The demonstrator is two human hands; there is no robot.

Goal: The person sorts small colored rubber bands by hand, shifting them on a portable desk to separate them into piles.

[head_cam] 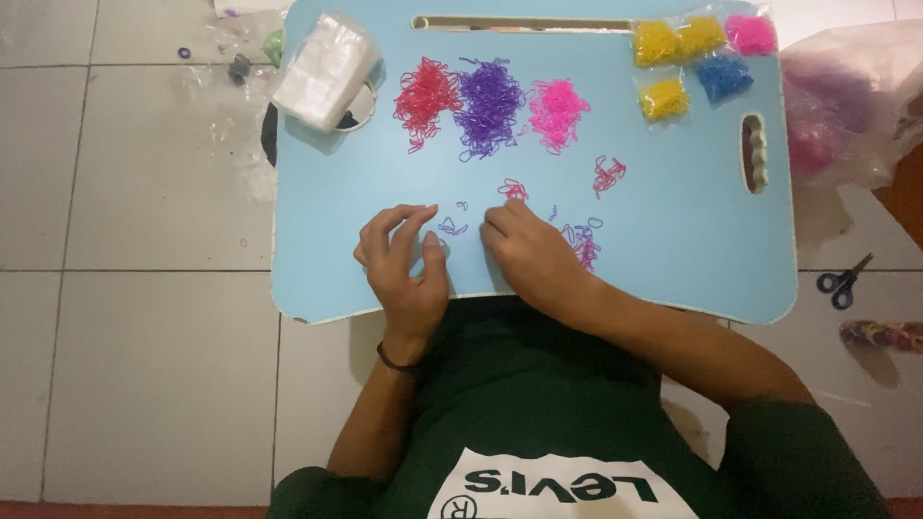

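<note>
Light-blue tabletop (673, 240) over white floor tiles: left hand (404, 264) and right hand (529, 252) rest, fingers loosely spread, grasping nothing, beside loose purple rubber bands (452, 227). Risk: a careless sweep could mix them into the 3 sorted piles (488, 108) or push them off the near edge.

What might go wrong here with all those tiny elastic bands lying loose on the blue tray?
The loose bands beside the right hand lie near the blue tray's front edge, so a sweep could push them onto the floor. The red pile touches the purple pile, so colours might mix. The left hand could scatter the strays between the hands.
</note>
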